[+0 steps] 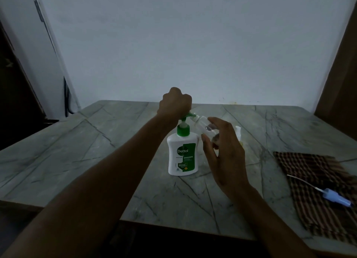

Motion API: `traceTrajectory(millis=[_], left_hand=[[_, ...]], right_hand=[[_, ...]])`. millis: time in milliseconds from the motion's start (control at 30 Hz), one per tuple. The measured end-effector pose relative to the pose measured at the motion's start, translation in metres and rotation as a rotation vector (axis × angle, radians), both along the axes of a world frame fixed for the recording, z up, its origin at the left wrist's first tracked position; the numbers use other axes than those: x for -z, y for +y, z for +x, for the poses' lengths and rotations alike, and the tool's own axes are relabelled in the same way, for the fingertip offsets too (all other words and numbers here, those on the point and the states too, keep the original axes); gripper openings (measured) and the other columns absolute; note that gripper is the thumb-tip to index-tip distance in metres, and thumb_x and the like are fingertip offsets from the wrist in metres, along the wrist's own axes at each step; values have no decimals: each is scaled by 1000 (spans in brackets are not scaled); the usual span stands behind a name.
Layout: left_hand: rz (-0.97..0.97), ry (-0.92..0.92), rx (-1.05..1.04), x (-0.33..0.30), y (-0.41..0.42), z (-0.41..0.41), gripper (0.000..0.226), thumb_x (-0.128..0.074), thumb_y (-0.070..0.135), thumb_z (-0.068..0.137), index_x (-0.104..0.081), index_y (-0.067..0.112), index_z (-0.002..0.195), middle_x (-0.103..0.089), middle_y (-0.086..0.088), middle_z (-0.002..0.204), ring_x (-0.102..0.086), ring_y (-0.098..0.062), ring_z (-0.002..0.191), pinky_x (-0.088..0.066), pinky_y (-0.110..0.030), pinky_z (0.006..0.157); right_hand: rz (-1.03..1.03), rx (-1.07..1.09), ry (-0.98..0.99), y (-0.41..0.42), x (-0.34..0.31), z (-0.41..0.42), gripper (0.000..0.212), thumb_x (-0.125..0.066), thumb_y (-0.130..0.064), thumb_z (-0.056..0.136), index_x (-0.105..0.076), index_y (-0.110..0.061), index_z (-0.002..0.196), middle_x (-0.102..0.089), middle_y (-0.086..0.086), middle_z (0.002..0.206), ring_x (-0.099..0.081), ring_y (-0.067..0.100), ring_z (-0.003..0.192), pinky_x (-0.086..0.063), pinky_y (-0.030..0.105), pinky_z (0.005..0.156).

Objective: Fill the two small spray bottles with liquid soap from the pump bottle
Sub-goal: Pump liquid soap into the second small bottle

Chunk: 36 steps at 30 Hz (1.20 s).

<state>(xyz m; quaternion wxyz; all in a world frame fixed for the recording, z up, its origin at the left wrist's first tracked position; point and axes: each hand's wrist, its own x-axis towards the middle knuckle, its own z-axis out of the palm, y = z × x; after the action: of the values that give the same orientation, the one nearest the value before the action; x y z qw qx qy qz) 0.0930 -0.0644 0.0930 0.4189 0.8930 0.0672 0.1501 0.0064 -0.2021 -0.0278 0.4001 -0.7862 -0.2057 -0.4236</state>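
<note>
Pump bottle: upright, mid-bench; left hand fisted over pump head, pressing.
Spray bottle: tilted, mouth at nozzle; right hand pinching its base, fingers partly spread.
Fill level: cannot tell; looks mostly clear.
Second bottle: behind right hand, fill unclear.
Sprayer cap: on cloth, right edge.
Progress: first fill underway; second and recapping probably left.

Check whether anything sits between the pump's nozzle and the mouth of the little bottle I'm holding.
Nothing visible does. The right hand holds the clear spray bottle tilted, its mouth right at the green nozzle of the pump bottle, which the left hand presses.
</note>
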Motion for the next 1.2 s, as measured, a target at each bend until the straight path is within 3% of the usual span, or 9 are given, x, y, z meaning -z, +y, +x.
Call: traceTrajectory(millis=[100, 167, 267, 367, 467, 600, 767, 967, 1200], left_hand=[[28, 48, 51, -1, -3, -2, 25, -62, 11, 95, -70, 3, 117, -71, -4, 91, -69, -15, 70, -49, -18, 41], [85, 66, 85, -2, -6, -3, 20, -63, 7, 98, -71, 1, 116, -63, -1, 81, -59, -9, 57, -38, -12, 31], [113, 77, 132, -4, -3, -2, 23, -61, 7, 100, -71, -3, 118, -69, -7, 92, -66, -10, 60, -50, -13, 45], [36, 106, 113, -7, 5, 7, 18, -56, 8, 102, -70, -2, 108, -73, -9, 91, -67, -12, 65, -53, -18, 47], [32, 35, 70, -3, 10, 10, 27, -51, 15, 101, -69, 0, 115, -75, -14, 110, -72, -30, 98, -60, -39, 83], [245, 44, 116, 10, 9, 8, 16, -60, 9, 100, -72, 6, 111, -72, -13, 105, -69, -20, 81, -58, -33, 73], [289, 55, 39, 25, 15, 20, 17, -63, 17, 95, -73, 9, 107, -72, -8, 104, -68, -23, 85, -61, -39, 74], [257, -14, 38, 12, 8, 5, 11, -59, 19, 92, -65, 10, 93, -70, -7, 104, -67, -25, 88, -59, -45, 86], [286, -13, -4, 10, -1, -5, 20, -54, 17, 98, -46, 16, 80, -57, -5, 87, -61, -27, 93, -53, -51, 100]], right_hand=[[6, 27, -22, -3, 0, 1, 42, -58, -31, 100, -50, -14, 138, -63, 5, 124, -59, 4, 94, -40, 1, 74], [10, 34, -22, -5, 0, 2, 41, -61, -29, 100, -52, -15, 137, -64, 4, 124, -58, 3, 95, -39, 2, 75], [30, 39, -8, -6, 0, 4, 42, -62, -28, 99, -54, -17, 139, -64, 4, 127, -53, -3, 100, -40, -1, 76], [34, 33, -3, -7, 0, 4, 42, -63, -27, 99, -54, -18, 140, -64, 3, 128, -51, -5, 102, -41, -4, 80], [34, 35, 25, -7, 0, 4, 44, -65, -28, 99, -53, -19, 140, -64, 1, 129, -53, -5, 98, -41, -1, 77], [56, 35, 52, -6, 0, 1, 43, -66, -26, 98, -53, -17, 138, -64, 0, 128, -60, 5, 99, -40, 6, 81], [51, 54, 4, -9, 0, -1, 39, -69, -20, 97, -58, -13, 133, -65, 1, 125, -60, 4, 103, -47, 10, 87], [45, 68, -31, -13, 6, 5, 39, -68, -25, 96, -59, -14, 133, -63, 2, 127, -62, 16, 110, -57, 45, 88], [24, 92, -42, -12, 9, 6, 40, -65, -30, 97, -58, -16, 134, -63, 3, 126, -60, 17, 113, -55, 47, 91]])
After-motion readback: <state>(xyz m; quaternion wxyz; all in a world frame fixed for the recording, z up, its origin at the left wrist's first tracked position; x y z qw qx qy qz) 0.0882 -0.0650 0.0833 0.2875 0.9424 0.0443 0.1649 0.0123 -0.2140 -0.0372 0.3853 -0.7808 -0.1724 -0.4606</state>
